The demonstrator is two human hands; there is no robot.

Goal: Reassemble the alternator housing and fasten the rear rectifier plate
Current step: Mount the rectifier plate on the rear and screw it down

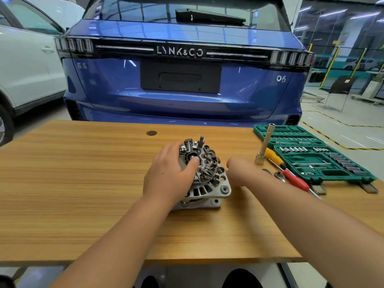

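Seemingly, the left hand (169,173) is gripping the alternator (204,175) mid-table (83,183), fingers curled round it, and should be holding firm while the right hand (239,169), its fingers hidden, is reaching toward the tools.

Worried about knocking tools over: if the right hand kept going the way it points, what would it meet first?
Probably the alternator: the right hand points left toward its housing, away from the upright socket extension; depth is unclear.
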